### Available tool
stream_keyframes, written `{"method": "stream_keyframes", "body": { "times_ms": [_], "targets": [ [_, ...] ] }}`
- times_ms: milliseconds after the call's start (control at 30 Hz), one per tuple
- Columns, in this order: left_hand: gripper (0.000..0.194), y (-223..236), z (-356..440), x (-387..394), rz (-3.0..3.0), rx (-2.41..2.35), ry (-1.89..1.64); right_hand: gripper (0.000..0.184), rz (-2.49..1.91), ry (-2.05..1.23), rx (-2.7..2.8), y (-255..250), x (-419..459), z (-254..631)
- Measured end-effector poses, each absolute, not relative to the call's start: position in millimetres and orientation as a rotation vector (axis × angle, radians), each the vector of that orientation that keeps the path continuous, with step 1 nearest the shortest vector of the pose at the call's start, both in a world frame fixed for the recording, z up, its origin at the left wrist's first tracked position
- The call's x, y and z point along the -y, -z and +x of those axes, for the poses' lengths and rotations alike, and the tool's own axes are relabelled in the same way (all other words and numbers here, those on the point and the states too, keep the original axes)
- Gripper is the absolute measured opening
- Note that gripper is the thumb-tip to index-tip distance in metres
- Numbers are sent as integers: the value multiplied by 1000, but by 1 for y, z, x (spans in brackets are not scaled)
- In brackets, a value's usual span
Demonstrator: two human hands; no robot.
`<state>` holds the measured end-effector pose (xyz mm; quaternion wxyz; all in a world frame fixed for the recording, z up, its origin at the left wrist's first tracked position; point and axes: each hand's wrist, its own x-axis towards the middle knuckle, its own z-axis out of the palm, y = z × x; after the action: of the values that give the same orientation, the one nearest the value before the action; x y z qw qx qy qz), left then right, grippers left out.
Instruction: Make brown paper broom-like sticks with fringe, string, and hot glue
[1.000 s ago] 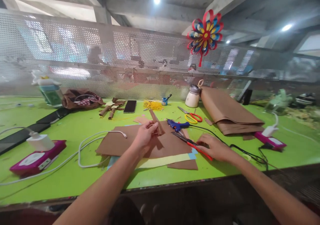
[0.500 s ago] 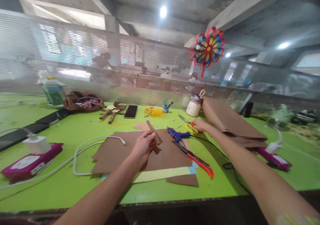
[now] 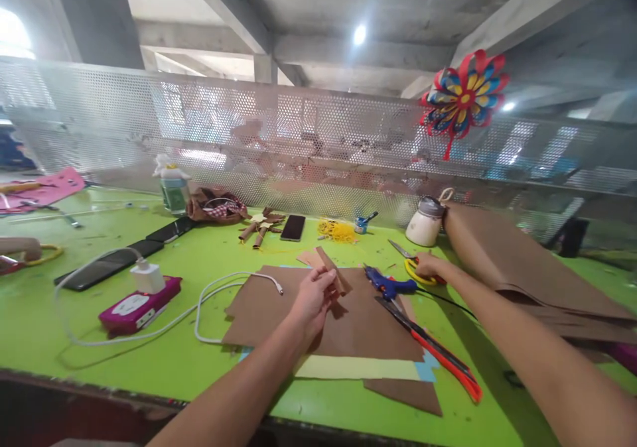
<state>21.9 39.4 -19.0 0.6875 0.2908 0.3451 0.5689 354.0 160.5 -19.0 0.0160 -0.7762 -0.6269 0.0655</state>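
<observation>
My left hand (image 3: 314,301) pinches a narrow folded strip of brown paper (image 3: 332,268) above a brown paper sheet (image 3: 279,314). On the right, the fingers of my right hand (image 3: 428,266) are closed on the yellow-and-red handles of the scissors (image 3: 411,266), whose blades point to the far left. Between the hands lies a blue glue gun (image 3: 391,285) with a black cord. Just below it rests a long black tool with red handles (image 3: 438,347). A pale yellow strip (image 3: 355,368) lies along the sheet's near edge.
Farther back are a phone (image 3: 292,228), yellow shreds (image 3: 337,230), rolled brown paper pieces (image 3: 259,236) and a cream jar (image 3: 423,223). Folded brown paper (image 3: 527,261) stands right. A purple power strip (image 3: 139,306) and white cable are left. Another person's hand (image 3: 24,248) holds scissors at the left edge.
The view has turned left, so everything appears farther right, and another person's hand has come into view. Both my hands keep their places, the left on the paper strip, the right at the scissors.
</observation>
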Motion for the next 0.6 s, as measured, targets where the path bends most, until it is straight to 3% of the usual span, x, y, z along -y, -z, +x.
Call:
{"method": "stream_keyframes", "body": {
  "times_ms": [267,400,600],
  "targets": [
    [26,7,20,-36,670,-550,-1318,30,-2274,-159,1796,-11,-139,360],
    [25,-7,19,-29,649,-512,-1316,57,-1988,-165,1829,-25,-90,331],
    [24,-25,13,-23,567,-423,-1420,51,-1193,-760,1843,-22,-4,247]
  ]
}}
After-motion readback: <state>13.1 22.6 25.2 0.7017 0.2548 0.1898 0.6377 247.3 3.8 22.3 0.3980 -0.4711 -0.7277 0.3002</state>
